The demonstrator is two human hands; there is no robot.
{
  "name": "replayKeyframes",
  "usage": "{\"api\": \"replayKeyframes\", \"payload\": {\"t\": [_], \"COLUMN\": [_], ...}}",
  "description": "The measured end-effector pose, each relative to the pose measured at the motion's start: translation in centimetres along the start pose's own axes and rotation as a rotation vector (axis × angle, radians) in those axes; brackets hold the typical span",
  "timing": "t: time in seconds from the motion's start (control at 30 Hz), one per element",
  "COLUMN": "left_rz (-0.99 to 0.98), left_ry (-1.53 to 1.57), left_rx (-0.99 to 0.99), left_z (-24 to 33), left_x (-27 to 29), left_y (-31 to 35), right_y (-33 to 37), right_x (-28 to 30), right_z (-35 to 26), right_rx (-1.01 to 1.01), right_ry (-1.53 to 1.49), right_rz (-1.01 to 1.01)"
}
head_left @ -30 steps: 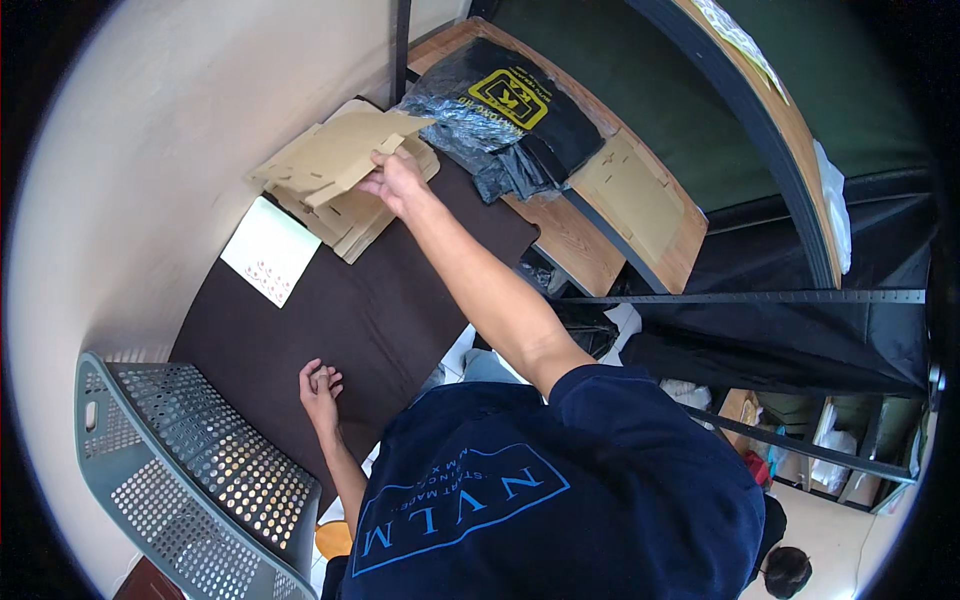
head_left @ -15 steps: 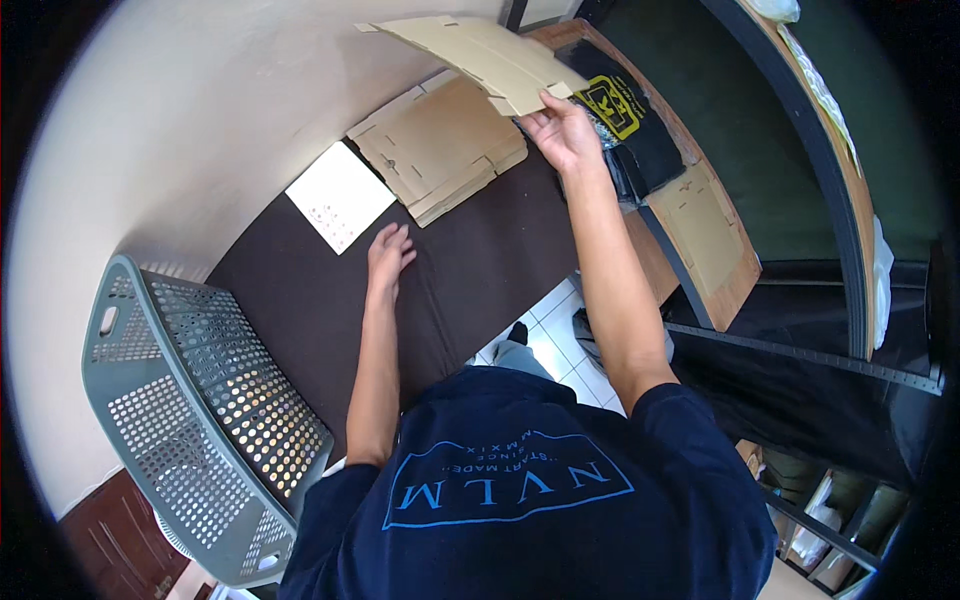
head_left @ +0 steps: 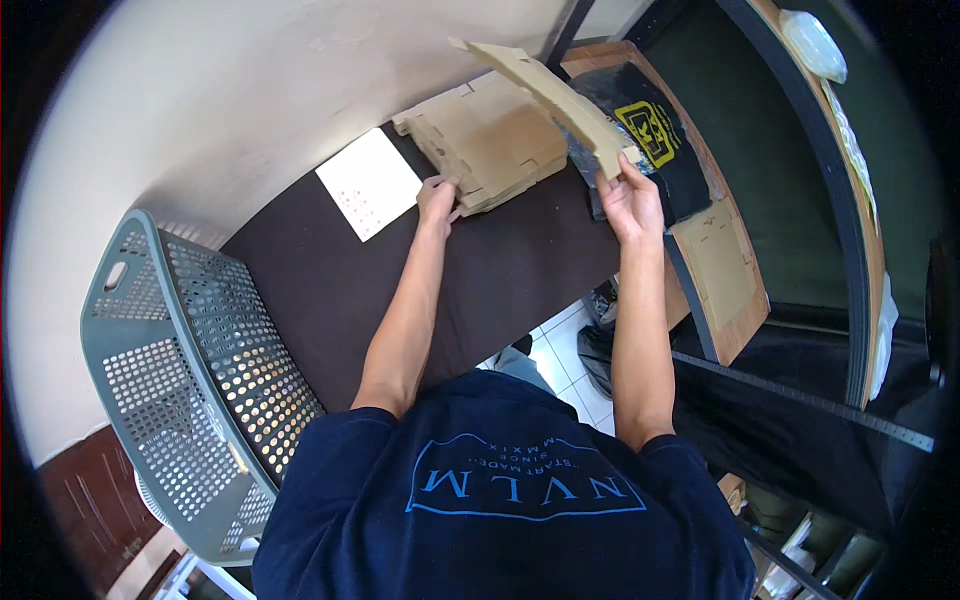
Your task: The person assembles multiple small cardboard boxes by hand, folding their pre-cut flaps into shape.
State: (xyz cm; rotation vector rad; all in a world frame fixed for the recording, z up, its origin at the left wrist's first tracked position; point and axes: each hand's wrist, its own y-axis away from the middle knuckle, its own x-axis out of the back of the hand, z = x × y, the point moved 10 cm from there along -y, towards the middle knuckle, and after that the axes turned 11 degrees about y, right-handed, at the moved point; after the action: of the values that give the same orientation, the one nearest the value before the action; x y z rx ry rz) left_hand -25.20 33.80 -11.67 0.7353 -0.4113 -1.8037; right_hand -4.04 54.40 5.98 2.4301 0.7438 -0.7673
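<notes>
With my right hand point(head_left: 632, 205) I pinch one end of a flat cardboard sheet point(head_left: 560, 97), which is raised and tilted at the right of a cardboard stack. My left hand point(head_left: 438, 198) is closed at the near left corner of that stack of flattened cardboard boxes point(head_left: 500, 135), its fingers gripping the edge. How many layers those fingers hold cannot be made out. A white sheet point(head_left: 368, 185) with small marks lies left of the stack on the dark tabletop point(head_left: 500, 265).
A grey perforated basket point(head_left: 190, 400) stands at the left against the table. On the right, a wooden shelf point(head_left: 745, 335) carries a black plastic package point(head_left: 690, 190) with a yellow print and another cardboard piece point(head_left: 715, 258). A wall runs along the far side.
My left hand has gone from over the tabletop to the stack's corner and closed there. My right hand has drawn the raised sheet rightward and nearer, turning it steeper.
</notes>
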Motion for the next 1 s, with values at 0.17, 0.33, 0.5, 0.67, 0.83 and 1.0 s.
{"api": "replayKeyframes", "payload": {"t": [0.17,0.33,0.5,0.67,0.83,1.0], "left_rz": [-0.104,-0.003,-0.148,-0.321,-0.323,-0.076], "left_ry": [-0.102,-0.170,-0.035,0.476,0.123,-0.080], "left_rx": [-0.168,-0.159,-0.100,0.048,0.041,-0.023], "left_z": [0.2,-0.9,1.1,2.3,-1.4,-5.4], "left_x": [-2.7,-0.8,2.6,8.5,15.8,22.5], "left_y": [-0.6,-2.1,1.8,10.8,14.2,15.3], "right_y": [0.2,0.8,4.3,7.2,7.8,8.5], "right_x": [0.3,0.1,0.4,3.3,5.3,4.9], "right_z": [0.0,1.1,5.5,11.8,18.3,20.6], "right_rx": [0.009,-0.009,-0.110,-0.346,-0.500,-0.350], "right_ry": [-0.048,0.011,0.321,0.555,0.955,1.067], "right_rz": [-0.020,-0.056,-0.148,-0.225,-0.310,-0.233]}}
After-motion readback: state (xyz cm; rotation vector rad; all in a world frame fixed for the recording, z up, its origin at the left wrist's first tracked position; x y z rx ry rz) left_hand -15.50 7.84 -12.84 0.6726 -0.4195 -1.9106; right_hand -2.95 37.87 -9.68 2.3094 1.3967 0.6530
